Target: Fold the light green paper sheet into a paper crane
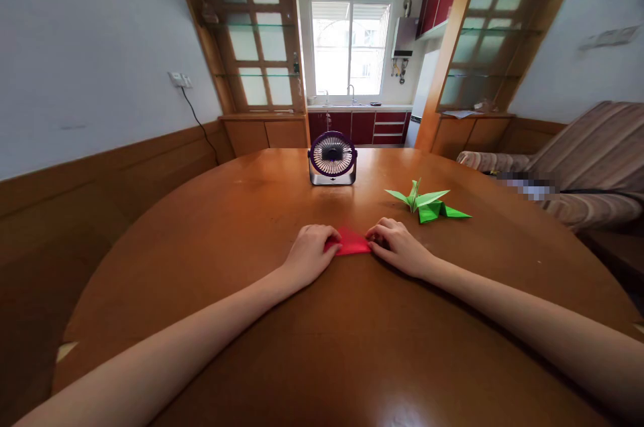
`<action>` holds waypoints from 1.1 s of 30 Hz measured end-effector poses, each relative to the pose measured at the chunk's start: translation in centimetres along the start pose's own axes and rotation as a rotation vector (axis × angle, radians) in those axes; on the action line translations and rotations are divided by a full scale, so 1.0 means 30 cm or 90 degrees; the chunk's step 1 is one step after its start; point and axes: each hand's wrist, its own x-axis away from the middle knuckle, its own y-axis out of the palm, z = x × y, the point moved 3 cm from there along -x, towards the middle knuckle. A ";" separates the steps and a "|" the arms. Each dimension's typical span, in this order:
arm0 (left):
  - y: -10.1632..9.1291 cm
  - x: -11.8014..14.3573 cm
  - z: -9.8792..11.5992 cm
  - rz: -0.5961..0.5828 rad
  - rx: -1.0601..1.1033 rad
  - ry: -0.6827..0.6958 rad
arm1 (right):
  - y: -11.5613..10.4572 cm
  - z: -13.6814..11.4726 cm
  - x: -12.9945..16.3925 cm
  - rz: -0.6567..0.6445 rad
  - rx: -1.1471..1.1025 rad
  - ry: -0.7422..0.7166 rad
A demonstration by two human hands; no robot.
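Note:
A small folded piece of red paper [352,243] lies flat on the round wooden table [241,226]. My left hand [310,252] presses on its left end with curled fingers. On the paper's right end rests my right hand [397,245], fingertips pinching the edge. Most of the paper's ends are hidden under my fingers. A green origami crane [427,204] sits on the table just beyond and to the right of my right hand.
A small purple desk fan [332,159] stands at the table's far side, facing me. A striped sofa [583,165] is at the right. Wooden glass-shelf partitions frame a kitchen with a window behind.

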 end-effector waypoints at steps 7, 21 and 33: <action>0.034 -0.005 -0.032 0.058 0.171 -0.115 | 0.021 -0.056 -0.025 -0.004 0.073 -0.050; 0.013 0.002 -0.019 0.157 0.380 -0.113 | 0.053 -0.053 -0.091 0.061 -0.444 0.069; -0.012 0.030 0.054 0.072 0.241 0.021 | 0.035 -0.051 -0.066 0.119 -0.527 0.051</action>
